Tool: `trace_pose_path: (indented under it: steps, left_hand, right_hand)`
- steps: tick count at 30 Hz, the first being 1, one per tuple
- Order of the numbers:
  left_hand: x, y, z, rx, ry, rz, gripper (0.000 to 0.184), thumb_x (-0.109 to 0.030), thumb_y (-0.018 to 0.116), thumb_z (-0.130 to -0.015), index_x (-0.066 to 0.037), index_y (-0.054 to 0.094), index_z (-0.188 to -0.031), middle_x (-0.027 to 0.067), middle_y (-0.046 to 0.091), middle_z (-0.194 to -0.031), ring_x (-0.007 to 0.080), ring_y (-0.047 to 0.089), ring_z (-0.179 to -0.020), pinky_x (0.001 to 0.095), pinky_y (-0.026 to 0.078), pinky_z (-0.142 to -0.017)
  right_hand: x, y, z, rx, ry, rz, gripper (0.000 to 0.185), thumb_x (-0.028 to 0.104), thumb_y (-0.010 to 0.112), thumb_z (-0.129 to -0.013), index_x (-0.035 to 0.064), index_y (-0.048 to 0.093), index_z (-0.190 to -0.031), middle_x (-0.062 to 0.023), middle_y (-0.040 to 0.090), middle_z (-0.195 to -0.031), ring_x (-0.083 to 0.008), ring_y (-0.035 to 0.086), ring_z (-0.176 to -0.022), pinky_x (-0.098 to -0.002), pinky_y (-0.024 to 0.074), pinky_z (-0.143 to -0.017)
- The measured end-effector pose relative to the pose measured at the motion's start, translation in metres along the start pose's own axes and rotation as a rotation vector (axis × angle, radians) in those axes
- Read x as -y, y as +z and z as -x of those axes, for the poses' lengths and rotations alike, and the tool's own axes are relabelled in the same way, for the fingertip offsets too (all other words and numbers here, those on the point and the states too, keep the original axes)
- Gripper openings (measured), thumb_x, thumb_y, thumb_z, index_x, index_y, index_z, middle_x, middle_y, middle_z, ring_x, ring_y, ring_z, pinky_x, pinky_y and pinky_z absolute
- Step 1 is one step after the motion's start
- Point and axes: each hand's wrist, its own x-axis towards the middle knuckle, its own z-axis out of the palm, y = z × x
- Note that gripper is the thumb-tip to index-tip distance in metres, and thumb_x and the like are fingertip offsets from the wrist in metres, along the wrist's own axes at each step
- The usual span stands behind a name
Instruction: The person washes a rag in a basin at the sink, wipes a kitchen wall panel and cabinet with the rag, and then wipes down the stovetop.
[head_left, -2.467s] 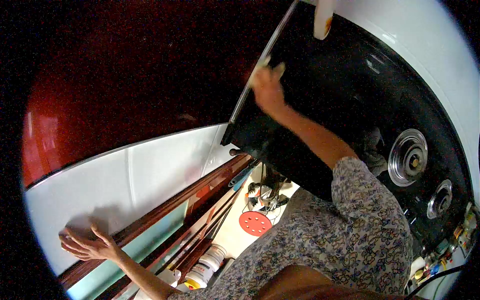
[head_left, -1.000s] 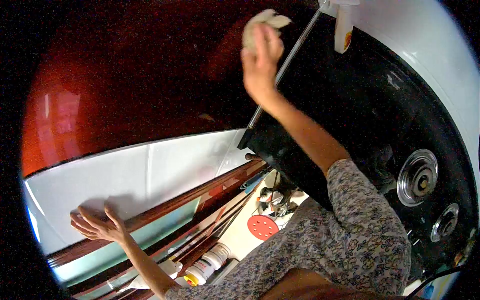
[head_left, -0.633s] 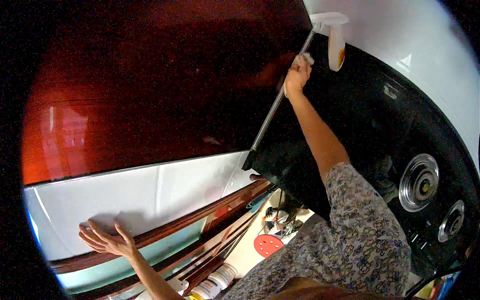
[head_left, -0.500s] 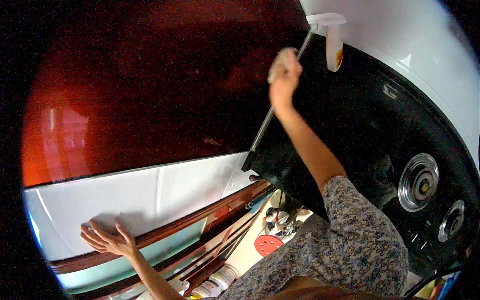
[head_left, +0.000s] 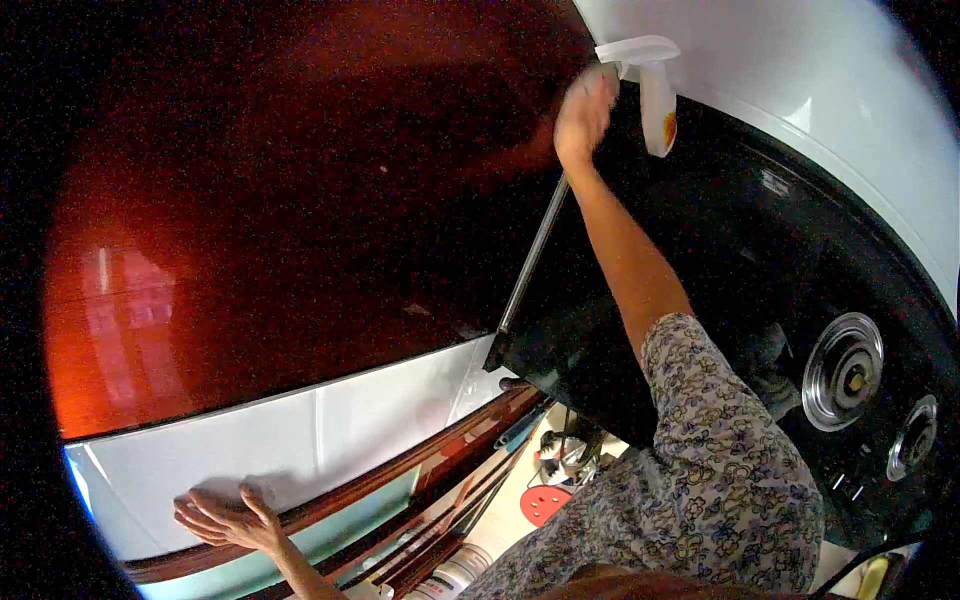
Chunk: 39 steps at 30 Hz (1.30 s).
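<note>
My right hand [head_left: 585, 118] reaches to the far corner of a glossy red-brown panel [head_left: 300, 220]. It is closed on a pale cloth [head_left: 606, 74], which is mostly covered by the hand and blurred. Just under the hand runs a metal strip [head_left: 538, 245] along the panel's side. To the right of the fingers are a white plastic bar [head_left: 637, 48] and a white bottle-like piece [head_left: 655, 105] with an orange mark. My left hand [head_left: 225, 515] lies with fingers spread on the white ledge [head_left: 370, 420] below the panel, holding nothing.
A black glossy surface [head_left: 720, 210] with two round metal burners [head_left: 843, 370] spreads to the right, against a white wall [head_left: 800, 60]. Below the ledge are dark red wooden rails [head_left: 400, 475], a red perforated disc [head_left: 543, 505] and a white tub [head_left: 450, 572].
My right hand has moved farther along the panel's side with the cloth, up to the white bar. My left hand stays on the ledge. The view has shifted slightly.
</note>
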Motion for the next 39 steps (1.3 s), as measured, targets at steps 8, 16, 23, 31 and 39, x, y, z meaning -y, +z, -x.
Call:
trace_pose_path:
  steps: [8, 16, 23, 31, 39]
  left_hand:
    - [-0.001, 0.002, 0.0, -0.022, 0.015, 0.033, 0.068, -0.057, 0.04, -0.089, -0.012, 0.035, -0.14, 0.0164, 0.026, -0.147, 0.0356, 0.019, -0.137, 0.0523, 0.014, -0.109]
    - [0.002, 0.002, 0.004, -0.007, 0.011, -0.001, 0.072, -0.06, 0.037, -0.088, -0.01, 0.034, -0.139, 0.0178, 0.026, -0.146, 0.0375, 0.019, -0.136, 0.0541, 0.016, -0.108]
    - [0.002, 0.001, 0.003, 0.044, 0.029, -0.055, 0.074, -0.062, 0.032, -0.089, -0.009, 0.028, -0.142, 0.0189, 0.02, -0.148, 0.0382, 0.015, -0.137, 0.0546, 0.015, -0.108]
    - [0.002, 0.006, 0.004, 0.033, 0.036, -0.075, 0.077, -0.065, 0.029, -0.088, -0.01, 0.027, -0.142, 0.0163, 0.019, -0.149, 0.0385, 0.015, -0.137, 0.0554, 0.016, -0.107]
    - [-0.001, 0.005, 0.003, 0.033, 0.006, -0.048, 0.078, -0.066, 0.029, -0.088, -0.009, 0.03, -0.141, 0.0165, 0.022, -0.148, 0.0391, 0.017, -0.136, 0.0541, 0.016, -0.108]
  right_hand:
    - [0.064, -0.049, 0.073, 0.047, 0.207, -0.303, 0.04, 0.006, 0.052, -0.086, 0.004, 0.047, -0.126, -0.0172, 0.041, -0.132, -0.0328, 0.038, -0.123, -0.0405, 0.028, -0.106]
    - [0.283, -0.051, 0.059, 0.506, -0.711, -0.408, 0.048, 0.023, 0.061, -0.081, 0.0239, 0.05, -0.128, -0.0088, 0.032, -0.142, -0.0339, 0.038, -0.121, -0.0502, 0.026, -0.103]
    - [0.223, 0.011, -0.081, 0.175, -0.366, -0.224, 0.052, 0.015, 0.042, -0.089, -0.004, 0.029, -0.136, -0.0257, 0.027, -0.142, -0.0383, 0.03, -0.129, -0.0457, 0.0259, -0.104]
    - [0.011, 0.007, -0.045, 0.253, 0.332, -0.03, 0.056, 0.028, 0.041, -0.093, 0.0038, 0.025, -0.141, -0.019, 0.024, -0.146, -0.0336, 0.024, -0.134, -0.0453, 0.023, -0.106]
    - [-0.004, -0.063, 0.085, 0.361, 0.081, 0.22, 0.051, 0.007, 0.056, -0.081, -0.0035, 0.039, -0.129, -0.0247, 0.044, -0.13, -0.0403, 0.04, -0.122, -0.0467, 0.0321, -0.101]
